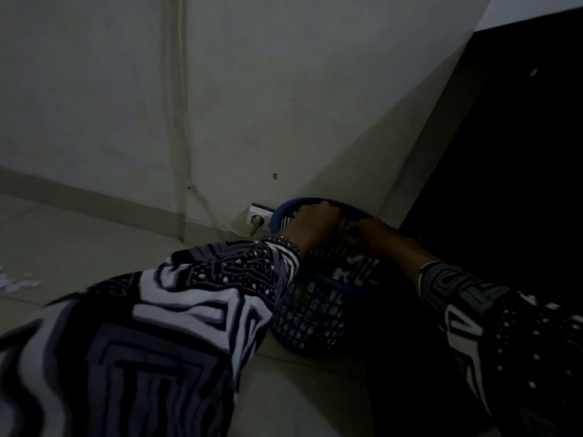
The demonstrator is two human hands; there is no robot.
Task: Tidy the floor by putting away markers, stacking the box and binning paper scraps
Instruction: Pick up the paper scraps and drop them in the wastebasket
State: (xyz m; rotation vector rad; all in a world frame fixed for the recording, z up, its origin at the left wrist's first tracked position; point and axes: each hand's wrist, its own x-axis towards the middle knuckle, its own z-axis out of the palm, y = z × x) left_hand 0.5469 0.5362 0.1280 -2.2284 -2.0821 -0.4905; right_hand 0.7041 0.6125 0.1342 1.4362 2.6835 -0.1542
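A blue mesh bin (pixel 310 313) stands on the floor in the corner, with white paper scraps (pixel 355 271) lying inside it. Both my hands are over its opening and meet there. My left hand (pixel 315 223) has its fingers curled, knuckles up, near the far rim. My right hand (pixel 377 236) reaches in from the right, its fingertips against the left hand. The dim light hides whether either hand holds anything. More white paper scraps (pixel 17 282) lie on the floor at the far left. No markers or box are in view.
A wall socket (pixel 259 216) with a plug and a pale cable sits low on the wall just left of the bin. A dark, tall piece of furniture (pixel 504 168) fills the right side. Pale floor tiles (pixel 303 389) run between my patterned sleeves.
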